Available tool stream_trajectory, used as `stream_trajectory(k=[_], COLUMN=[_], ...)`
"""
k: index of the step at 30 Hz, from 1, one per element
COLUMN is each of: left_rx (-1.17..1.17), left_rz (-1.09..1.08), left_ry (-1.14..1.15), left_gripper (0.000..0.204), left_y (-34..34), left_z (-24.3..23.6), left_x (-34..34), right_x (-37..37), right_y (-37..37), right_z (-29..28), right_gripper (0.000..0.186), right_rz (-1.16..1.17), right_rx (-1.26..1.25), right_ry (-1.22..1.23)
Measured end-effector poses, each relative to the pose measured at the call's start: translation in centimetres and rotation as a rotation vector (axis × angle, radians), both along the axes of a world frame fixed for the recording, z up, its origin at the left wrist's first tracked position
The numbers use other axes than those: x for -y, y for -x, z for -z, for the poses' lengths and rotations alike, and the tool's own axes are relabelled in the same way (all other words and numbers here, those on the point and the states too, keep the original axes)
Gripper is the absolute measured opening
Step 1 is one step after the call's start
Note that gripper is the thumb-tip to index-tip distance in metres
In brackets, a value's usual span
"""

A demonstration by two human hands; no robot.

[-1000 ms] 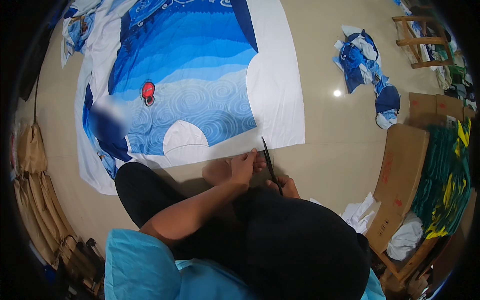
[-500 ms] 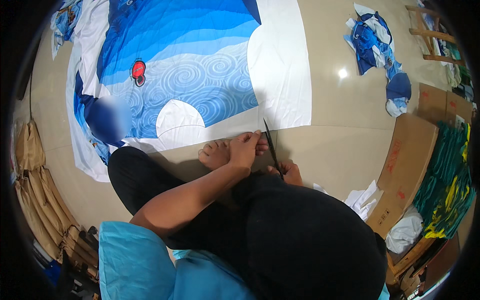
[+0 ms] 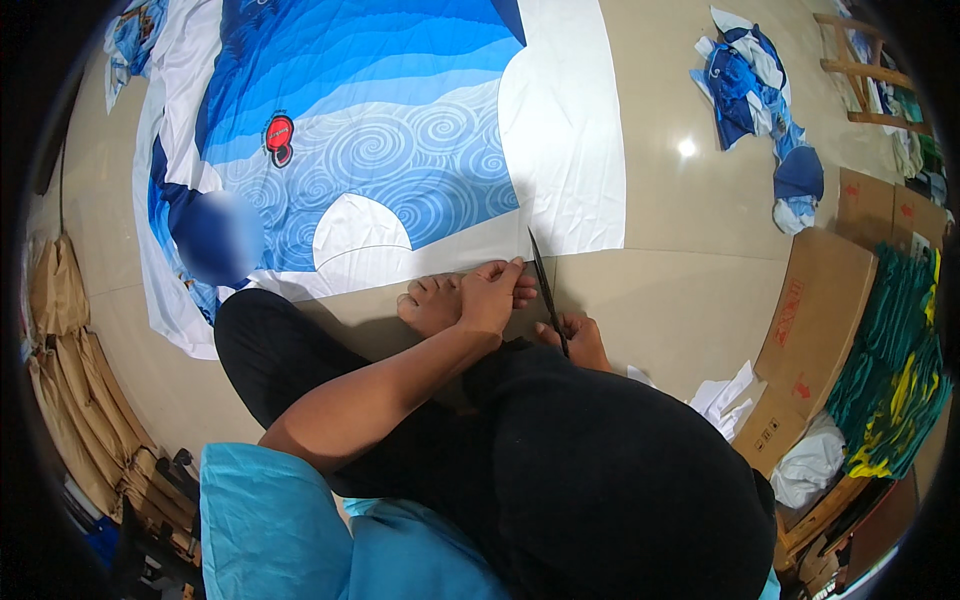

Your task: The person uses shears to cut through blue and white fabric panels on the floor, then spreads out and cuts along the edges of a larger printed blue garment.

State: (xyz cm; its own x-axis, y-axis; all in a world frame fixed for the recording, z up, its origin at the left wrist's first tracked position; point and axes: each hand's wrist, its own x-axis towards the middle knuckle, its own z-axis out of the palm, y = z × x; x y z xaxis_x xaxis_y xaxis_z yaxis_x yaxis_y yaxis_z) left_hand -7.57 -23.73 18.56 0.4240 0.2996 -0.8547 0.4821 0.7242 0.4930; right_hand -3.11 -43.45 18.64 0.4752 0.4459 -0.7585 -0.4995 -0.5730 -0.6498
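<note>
A blue printed fabric [image 3: 390, 70] with wave stripes, swirls and a red badge lies on the floor, bordered in white. My left hand [image 3: 490, 295] pinches its lower white edge between thumb and finger, beside my bare foot [image 3: 428, 305]. My right hand [image 3: 578, 340] grips long dark scissors [image 3: 544, 285], held just right of my left hand with the blades pointing up at the white fabric. Whether the blades touch the cloth is unclear.
Blue-and-white scraps [image 3: 740, 95] lie at upper right, near a wooden frame [image 3: 868, 75]. Flattened cardboard [image 3: 800, 330], green-yellow cloth [image 3: 895, 380] and white scraps [image 3: 725, 400] are at right. Brown folded material [image 3: 75, 380] is at left; my crossed legs [image 3: 620, 470] fill the lower middle.
Compared with a second earlier, the view has shifted, so the fabric and my hands sit higher in the picture. My grip on the edge and scissors is the same.
</note>
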Motion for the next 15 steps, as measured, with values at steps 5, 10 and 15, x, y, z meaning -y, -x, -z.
stream_trajectory(k=[5, 10, 15], left_rx=[-0.006, 0.001, -0.007], left_rz=[0.02, 0.013, 0.023], left_ry=[-0.016, -0.006, -0.006], left_gripper=[0.026, 0.026, 0.025], left_y=[0.1, 0.1, 0.1], left_z=[0.1, 0.1, 0.1], left_x=[0.0, -0.1, -0.2], right_x=[-1.2, -1.3, -1.3], right_y=[-1.1, -1.3, -1.3], right_z=[-0.8, -0.5, -0.5], right_gripper=[0.035, 0.035, 0.039], right_rz=[-0.025, -0.077, -0.105], right_rx=[-0.013, 0.034, 0.038], right_ry=[0.034, 0.049, 0.051])
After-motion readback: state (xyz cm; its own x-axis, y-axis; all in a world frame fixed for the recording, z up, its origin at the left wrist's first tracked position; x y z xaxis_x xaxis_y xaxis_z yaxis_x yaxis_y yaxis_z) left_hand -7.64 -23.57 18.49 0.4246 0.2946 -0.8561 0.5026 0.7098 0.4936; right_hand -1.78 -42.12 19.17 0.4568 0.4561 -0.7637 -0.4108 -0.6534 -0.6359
